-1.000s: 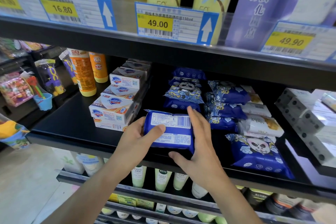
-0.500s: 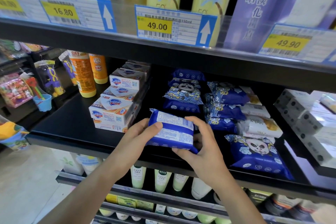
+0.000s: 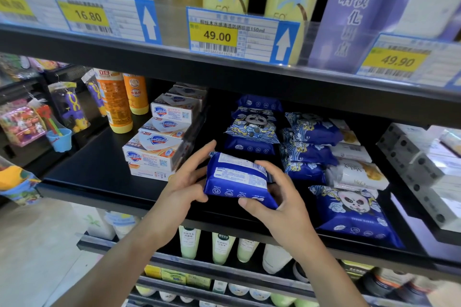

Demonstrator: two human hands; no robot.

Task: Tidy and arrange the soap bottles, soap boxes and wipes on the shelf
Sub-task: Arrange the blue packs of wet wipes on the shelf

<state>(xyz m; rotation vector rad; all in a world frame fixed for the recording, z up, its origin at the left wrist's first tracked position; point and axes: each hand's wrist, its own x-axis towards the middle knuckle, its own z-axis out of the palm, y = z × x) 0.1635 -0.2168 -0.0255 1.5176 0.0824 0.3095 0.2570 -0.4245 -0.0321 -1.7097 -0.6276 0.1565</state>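
Both hands hold one blue wipes pack (image 3: pixel 238 180), label-side up, tilted over the shelf (image 3: pixel 99 169) front: left hand (image 3: pixel 185 185) cradling, right hand (image 3: pixel 277 197) pinching. Best flip it face-up, then seat it against the wipes stack (image 3: pixel 252 129) just beyond the fingers.

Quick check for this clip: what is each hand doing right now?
Left hand: holds the left end of the blue wipes pack, thumb underneath, fingers behind.
Right hand: grips the same pack at its right end, fingers curled over it.
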